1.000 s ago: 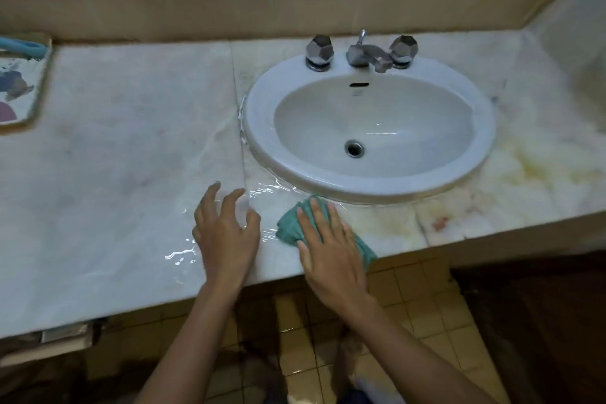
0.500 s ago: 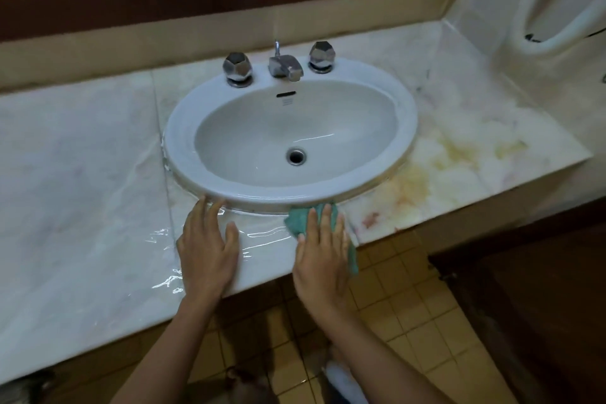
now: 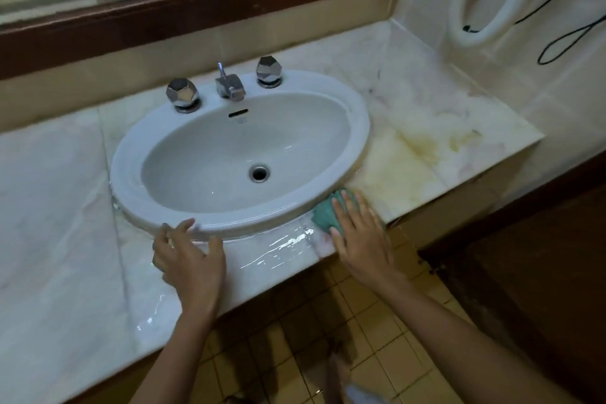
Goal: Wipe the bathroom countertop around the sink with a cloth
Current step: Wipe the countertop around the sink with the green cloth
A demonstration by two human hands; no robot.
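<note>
A white oval sink [image 3: 355, 128] is set into a pale marble countertop [image 3: 52, 207]. My right hand [image 3: 360, 236] lies flat on a teal cloth [image 3: 324, 215], pressing it onto the counter at the sink's front right rim. My left hand [image 3: 190, 259] rests on the wet counter at the sink's front edge, fingers spread, fingertips touching the rim, holding nothing. A film of water [image 3: 278, 246] shines on the marble between my hands. Yellow-brown stains [image 3: 413, 147] mark the counter to the right of the sink.
A chrome faucet [image 3: 229, 85] with two faceted knobs [image 3: 182, 93] [image 3: 269, 69] sits behind the basin. A wood-framed mirror [image 3: 196, 6] runs along the back wall. A white fixture with a black cord [image 3: 485, 10] hangs on the right wall. Tan floor tiles [image 3: 311, 338] lie below.
My right hand has slid the cloth rightward along the sink's front rim, leaving a wet trail. My left hand has followed to the right, up against the rim. The view has shifted right.
</note>
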